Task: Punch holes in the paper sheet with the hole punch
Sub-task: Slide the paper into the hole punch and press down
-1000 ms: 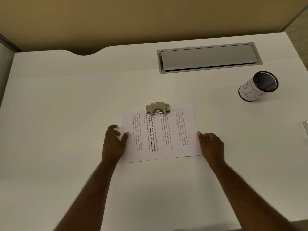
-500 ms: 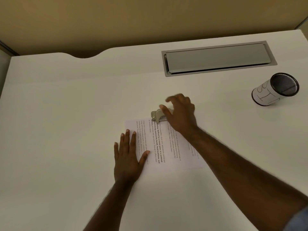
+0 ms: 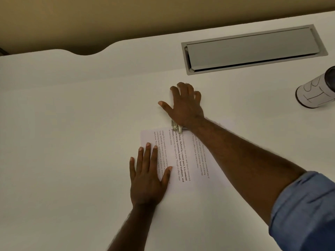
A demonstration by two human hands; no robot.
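Note:
A printed paper sheet (image 3: 188, 156) lies flat on the white desk (image 3: 72, 124). A small metal hole punch (image 3: 175, 126) sits at the sheet's far edge, with the edge tucked into it. My right hand (image 3: 186, 107) lies over the punch, the heel of the palm on top of it and the fingers spread forward onto the desk. Only the punch's left end shows under the palm. My left hand (image 3: 147, 178) rests flat, fingers apart, on the sheet's near left part. My right forearm crosses over the right side of the sheet.
A grey cable-tray lid (image 3: 253, 49) is set into the desk at the back right. A black mesh pen cup wrapped in white paper (image 3: 315, 93) stands at the right edge of the view. The desk's far edge has a curved notch (image 3: 87, 51).
My right hand left the sheet's right edge and came forward onto the punch, palm now on top. My left hand slid from the sheet's left edge to lie flat on it.

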